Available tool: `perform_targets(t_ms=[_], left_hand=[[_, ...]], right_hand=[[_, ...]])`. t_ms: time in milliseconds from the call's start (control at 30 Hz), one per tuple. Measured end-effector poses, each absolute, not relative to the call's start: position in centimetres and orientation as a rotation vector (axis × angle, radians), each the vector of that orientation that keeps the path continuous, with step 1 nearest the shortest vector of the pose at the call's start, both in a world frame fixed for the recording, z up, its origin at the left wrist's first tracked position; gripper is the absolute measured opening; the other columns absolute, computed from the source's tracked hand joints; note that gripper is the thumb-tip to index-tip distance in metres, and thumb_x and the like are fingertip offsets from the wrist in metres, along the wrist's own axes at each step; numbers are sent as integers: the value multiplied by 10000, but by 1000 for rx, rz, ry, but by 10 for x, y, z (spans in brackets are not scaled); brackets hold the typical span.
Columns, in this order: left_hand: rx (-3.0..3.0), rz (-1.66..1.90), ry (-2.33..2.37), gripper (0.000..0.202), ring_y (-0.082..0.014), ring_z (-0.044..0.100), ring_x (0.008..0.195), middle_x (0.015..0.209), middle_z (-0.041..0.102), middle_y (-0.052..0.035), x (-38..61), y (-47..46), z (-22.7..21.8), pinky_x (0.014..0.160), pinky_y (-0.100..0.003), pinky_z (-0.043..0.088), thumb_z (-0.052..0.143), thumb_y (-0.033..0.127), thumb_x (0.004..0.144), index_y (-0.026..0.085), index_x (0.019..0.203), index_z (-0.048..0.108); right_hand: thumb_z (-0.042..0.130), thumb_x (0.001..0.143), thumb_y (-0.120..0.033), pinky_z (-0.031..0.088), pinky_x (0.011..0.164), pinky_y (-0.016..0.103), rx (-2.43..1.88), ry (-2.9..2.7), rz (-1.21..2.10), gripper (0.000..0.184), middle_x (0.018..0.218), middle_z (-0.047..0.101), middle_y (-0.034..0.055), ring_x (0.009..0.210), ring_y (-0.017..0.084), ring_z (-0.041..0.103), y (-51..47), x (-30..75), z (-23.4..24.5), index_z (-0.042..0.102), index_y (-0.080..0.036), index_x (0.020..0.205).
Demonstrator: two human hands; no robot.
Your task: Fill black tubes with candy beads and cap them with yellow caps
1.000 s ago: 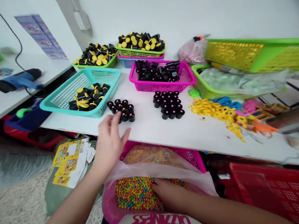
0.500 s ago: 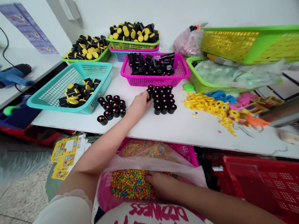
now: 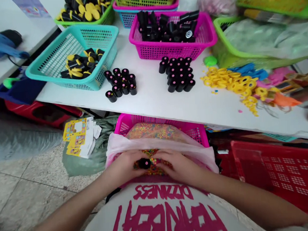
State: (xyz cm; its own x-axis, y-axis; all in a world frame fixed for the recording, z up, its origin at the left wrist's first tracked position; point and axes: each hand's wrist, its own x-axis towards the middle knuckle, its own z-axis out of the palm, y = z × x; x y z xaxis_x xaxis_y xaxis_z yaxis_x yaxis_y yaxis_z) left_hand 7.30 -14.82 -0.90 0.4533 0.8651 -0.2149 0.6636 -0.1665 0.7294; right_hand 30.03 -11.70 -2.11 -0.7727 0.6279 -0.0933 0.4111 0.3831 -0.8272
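Note:
My left hand [image 3: 124, 166] grips a small black tube [image 3: 144, 163] with a pink-dotted end, holding it just above coloured beads [image 3: 154, 170]. My right hand [image 3: 177, 165] rests on the beads, its fingers spread and close to the tube. The beads fill a clear plastic bag [image 3: 155, 140] lining a pink plastic basket [image 3: 157, 120]. Past them, on the white table [image 3: 153, 101], stand two groups of upright black tubes [image 3: 120, 82] [image 3: 179, 73].
A magenta basket [image 3: 173, 49] of black tubes and a teal basket [image 3: 105, 62] of black-and-yellow parts stand on the table. Yellow rings [image 3: 233, 81] lie to the right. A red basket [image 3: 277, 177] sits low on the right.
My left hand has returned from the tubes on the table to the beads, now holding one tube. My right hand stays on the beads. The view has tilted down.

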Motion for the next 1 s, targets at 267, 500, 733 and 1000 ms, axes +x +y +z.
perform_targets(t_ms=[267,500,733,1000], left_hand=[[1869,488,1230,280,-186,647,962,1049,711,-26,75,-161,-20,879,-297,482,709,236,785,203,1055,643],[1852,555,1186,188,-185,637,871,929,703,-13,74,-166,-24,806,-303,485,701,213,769,200,949,650],[1827,543,1184,169,-169,632,815,883,693,-2,78,-170,-17,738,-281,485,670,177,763,198,929,646],[1803,640,1316,317,-179,654,1018,1089,710,-21,48,-164,4,935,-314,509,704,288,792,238,1100,649]], right_hand=[[378,981,-147,537,867,395,-555,-2819,443,327,1092,646,128,1029,240,602,-130,289,-4,568,-113,1245],[341,991,-180,454,1008,430,-595,-2816,668,373,1185,629,114,1154,271,557,-137,286,18,570,-166,1286],[364,918,-74,451,1017,389,-746,-2561,1075,431,1240,586,66,1198,185,519,-143,284,17,613,-251,1223],[436,909,-130,467,982,384,-1078,-2627,1122,347,1207,600,93,1130,205,559,-137,311,7,631,-223,1181]])
